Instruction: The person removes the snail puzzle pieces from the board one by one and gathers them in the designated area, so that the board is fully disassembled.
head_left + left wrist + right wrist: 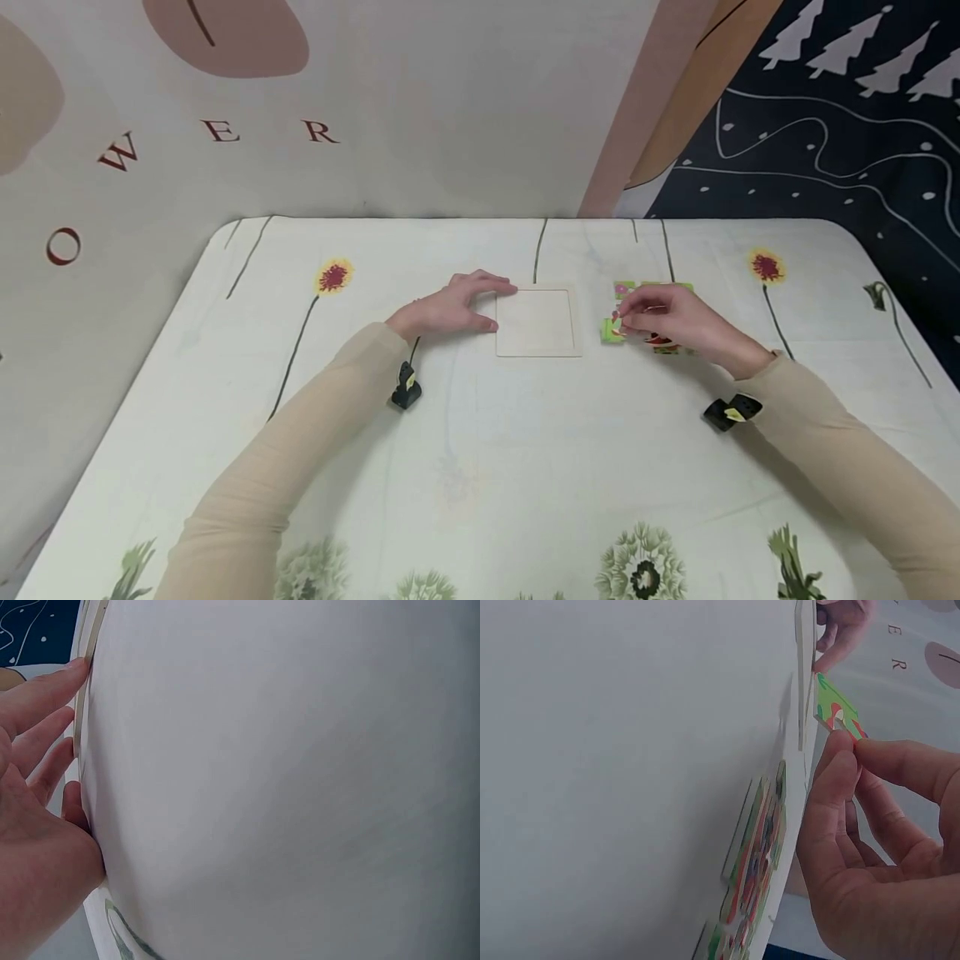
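Observation:
A pale wooden puzzle tray (536, 323) with a thin raised border lies flat on the table, no pieces inside it. My left hand (456, 305) touches the tray's left side, index fingertip at the upper corner and thumb lower down, fingers fairly straight. To the right of the tray, my right hand (678, 321) pinches a green and red jigsaw puzzle piece (835, 705) between thumb and index finger, lifted off the table. Other colourful puzzle pieces (757, 847) lie beneath and beside this hand, partly hidden by it in the head view.
A white cloth (465, 467) printed with flowers covers the table. Its far edge meets a pale wall (450, 150) with letters, and a dark patterned surface (810, 158) stands at the back right. Each wrist carries a small black camera.

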A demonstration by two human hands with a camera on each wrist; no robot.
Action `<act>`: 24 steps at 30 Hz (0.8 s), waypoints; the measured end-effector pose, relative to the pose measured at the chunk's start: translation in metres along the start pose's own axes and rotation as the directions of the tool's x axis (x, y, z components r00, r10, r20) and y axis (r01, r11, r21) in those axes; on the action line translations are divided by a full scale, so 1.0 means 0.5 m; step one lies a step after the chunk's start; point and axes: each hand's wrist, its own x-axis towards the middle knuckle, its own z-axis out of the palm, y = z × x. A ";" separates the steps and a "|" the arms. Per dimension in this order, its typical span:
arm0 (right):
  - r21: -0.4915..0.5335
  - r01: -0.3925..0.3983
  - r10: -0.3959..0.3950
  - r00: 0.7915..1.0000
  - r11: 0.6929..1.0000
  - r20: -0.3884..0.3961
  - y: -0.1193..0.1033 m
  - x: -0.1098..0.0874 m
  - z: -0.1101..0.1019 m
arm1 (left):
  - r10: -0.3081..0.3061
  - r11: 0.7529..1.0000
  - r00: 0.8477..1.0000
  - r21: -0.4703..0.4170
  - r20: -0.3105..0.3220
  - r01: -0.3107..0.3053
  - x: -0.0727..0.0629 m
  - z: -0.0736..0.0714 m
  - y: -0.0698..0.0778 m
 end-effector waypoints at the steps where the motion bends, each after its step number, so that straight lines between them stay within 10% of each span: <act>1: -0.001 0.001 -0.001 1.000 1.000 -0.001 0.002 -0.002 -0.003 | 0.000 1.000 1.000 0.002 -0.001 0.000 0.001 0.001 -0.001; 24: -0.114 -0.013 0.017 0.999 0.993 0.038 0.020 -0.027 -0.023 | 0.000 1.000 1.000 0.019 0.006 0.000 -0.002 -0.001 0.005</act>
